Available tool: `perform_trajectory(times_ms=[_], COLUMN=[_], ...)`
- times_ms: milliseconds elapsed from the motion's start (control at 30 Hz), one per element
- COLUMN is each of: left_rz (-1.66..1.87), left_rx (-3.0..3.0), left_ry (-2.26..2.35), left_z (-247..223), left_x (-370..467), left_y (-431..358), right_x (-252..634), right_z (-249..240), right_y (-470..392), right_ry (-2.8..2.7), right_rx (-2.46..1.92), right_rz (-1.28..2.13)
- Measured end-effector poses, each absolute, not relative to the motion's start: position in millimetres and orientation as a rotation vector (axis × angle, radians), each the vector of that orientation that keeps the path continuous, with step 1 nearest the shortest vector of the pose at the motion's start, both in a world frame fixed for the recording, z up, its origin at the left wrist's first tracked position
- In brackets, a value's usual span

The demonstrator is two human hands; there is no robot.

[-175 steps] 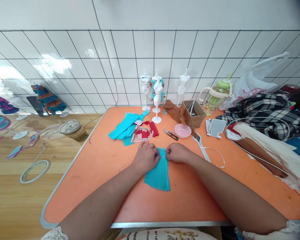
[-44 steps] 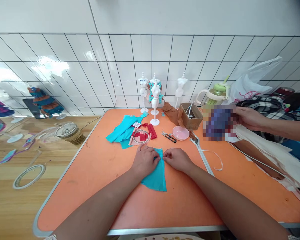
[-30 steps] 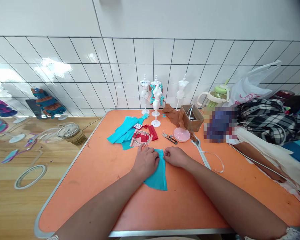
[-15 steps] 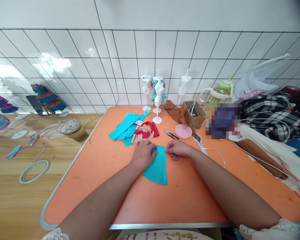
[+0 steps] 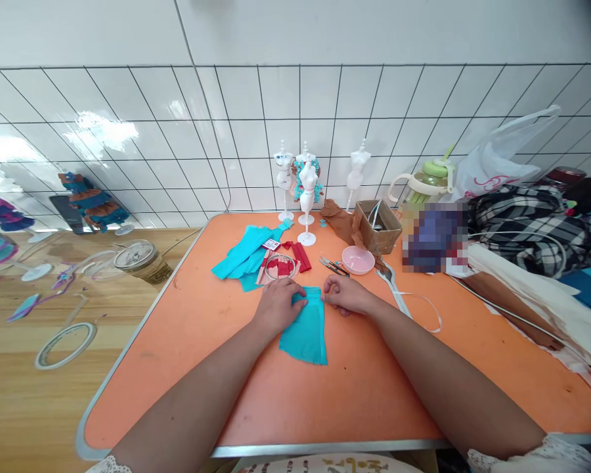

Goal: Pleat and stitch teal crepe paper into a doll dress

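A small flared piece of turquoise cloth lies flat on the orange table, its narrow edge pointing away from me. My left hand rests over its upper left side, with thumb and bent fingers gripping the cloth near the top. At the upper right corner, my right hand has its fingers curled and pinched on the cloth's edge. Whatever finer thing may be between those fingertips is too small to see. Just beyond the left hand lie a hoop over red cloth and a turquoise fabric pile with a tag.
Thread snips and a pink dish lie beyond my right hand, near a cardboard box. Small white dress forms stand at the back. Brown and white fabric covers the right side. A tape roll sits on the wooden surface.
My right hand has shifted slightly, closing in on the cloth's upper right edge. The left hand stays on the cloth. The whole view has moved a little.
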State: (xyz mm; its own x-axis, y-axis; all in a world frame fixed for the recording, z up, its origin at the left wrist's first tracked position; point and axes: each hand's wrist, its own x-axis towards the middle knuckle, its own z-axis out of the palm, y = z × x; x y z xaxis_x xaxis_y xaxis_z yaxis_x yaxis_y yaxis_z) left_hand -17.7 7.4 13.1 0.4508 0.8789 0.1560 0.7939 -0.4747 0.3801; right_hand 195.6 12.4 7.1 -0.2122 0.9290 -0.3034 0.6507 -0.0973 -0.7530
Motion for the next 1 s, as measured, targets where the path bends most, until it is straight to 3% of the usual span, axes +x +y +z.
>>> perform_trajectory(times_ms=[167,433,633,867,1000], left_rz=[0.577,0.650,0.468,0.381,0.393], left_rx=[2.477,2.585,2.717,2.637,2.629], left_ry=[1.375,1.351,1.074,1.202,1.223], left_z=[4.1,10.8,19.7,15.4,14.1], left_x=[-16.9,-19.1,-11.5,-6.7,-8.5], left_y=[10.3,9.2,0.8,-3.9,-2.4], right_x=[193.7,188.8,212.7,207.2,216.7], right_z=[15.3,18.7,27.7,14.9,15.7], right_y=[-5.1,9.4,17.2,-23.2,-17.2], right_ry=[-2.178,-2.549,-2.444,-2.283,-2.273], right_rx=[-1.466,-1.469,-1.438,-1.745,-1.681], right_rz=[0.593,0.241,0.253,0.423,0.565])
